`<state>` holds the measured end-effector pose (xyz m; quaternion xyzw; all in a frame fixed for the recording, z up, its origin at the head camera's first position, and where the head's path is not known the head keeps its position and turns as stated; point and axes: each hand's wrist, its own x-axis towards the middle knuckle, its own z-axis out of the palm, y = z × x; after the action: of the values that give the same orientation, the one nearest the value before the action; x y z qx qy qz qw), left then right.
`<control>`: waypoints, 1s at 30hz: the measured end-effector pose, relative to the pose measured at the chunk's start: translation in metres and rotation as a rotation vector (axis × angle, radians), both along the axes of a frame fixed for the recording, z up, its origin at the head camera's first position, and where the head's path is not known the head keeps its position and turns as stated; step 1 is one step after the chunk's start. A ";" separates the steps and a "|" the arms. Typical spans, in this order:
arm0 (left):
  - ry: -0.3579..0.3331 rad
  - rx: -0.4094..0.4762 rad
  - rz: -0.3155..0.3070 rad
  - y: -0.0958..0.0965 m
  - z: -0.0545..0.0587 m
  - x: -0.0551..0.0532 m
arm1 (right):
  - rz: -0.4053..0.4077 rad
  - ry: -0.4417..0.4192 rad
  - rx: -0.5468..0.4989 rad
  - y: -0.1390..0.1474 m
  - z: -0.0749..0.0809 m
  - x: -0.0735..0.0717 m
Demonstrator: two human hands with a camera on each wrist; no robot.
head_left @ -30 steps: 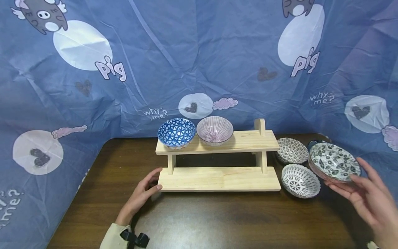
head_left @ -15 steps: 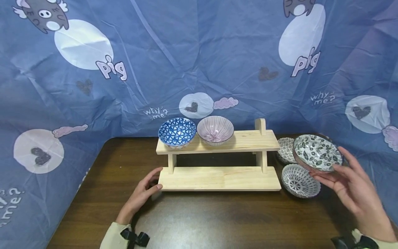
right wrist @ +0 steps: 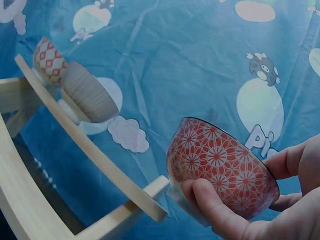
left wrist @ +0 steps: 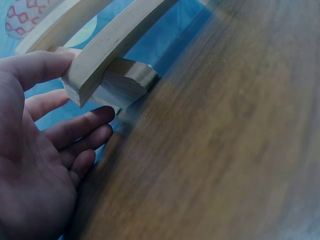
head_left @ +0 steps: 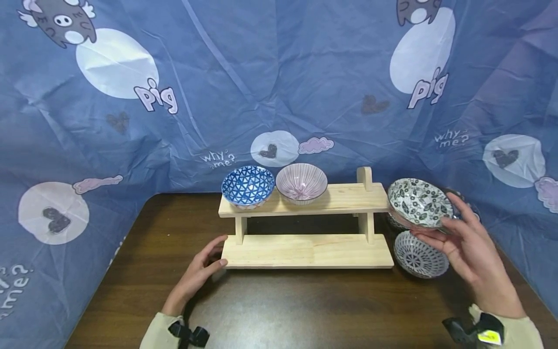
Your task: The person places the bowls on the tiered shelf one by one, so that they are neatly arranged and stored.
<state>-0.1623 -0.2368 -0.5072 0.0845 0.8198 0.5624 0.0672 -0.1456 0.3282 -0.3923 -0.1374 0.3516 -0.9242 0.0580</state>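
My right hand (head_left: 475, 254) holds a bowl (head_left: 420, 202) by its right side, tilted, close to the right end of the two-tier wooden shelf (head_left: 305, 251). Green leaves pattern its inside; red flowers cover the outside of this bowl (right wrist: 220, 167) in the right wrist view. At the left end of the lower board, my left hand (head_left: 196, 274) pinches the wood with thumb and forefinger. In the left wrist view, the other fingers of the left hand (left wrist: 37, 165) lie loose. A blue-patterned bowl (head_left: 248, 185) and a purple-striped bowl (head_left: 301, 182) stand on the upper board.
On the table (head_left: 296, 310), a grey-and-white bowl (head_left: 421, 254) stands right of the shelf. Behind it, other bowls are mostly hidden by the held one. A small wooden upright (head_left: 365, 178) rises at the upper board's right end. Blue printed cloth (head_left: 279, 72) hangs behind.
My right hand has carried the leaf-patterned bowl leftward and slightly up, from over the right-hand bowls to the shelf's right end. My left hand has stayed in place.
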 end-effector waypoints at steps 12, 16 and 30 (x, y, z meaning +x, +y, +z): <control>0.019 -0.002 -0.004 0.000 -0.001 0.001 | -0.053 -0.055 0.176 -0.025 0.008 -0.013; 0.020 -0.003 -0.005 0.000 -0.001 0.001 | -0.075 -0.070 0.242 -0.034 0.010 -0.017; 0.065 -0.001 -0.014 -0.001 -0.003 0.002 | -0.092 -0.140 0.340 -0.063 0.015 -0.029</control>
<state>-0.1608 -0.2381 -0.5098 0.1082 0.8212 0.5585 0.0446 -0.1745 0.2652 -0.3768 -0.0450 0.5039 -0.8604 0.0623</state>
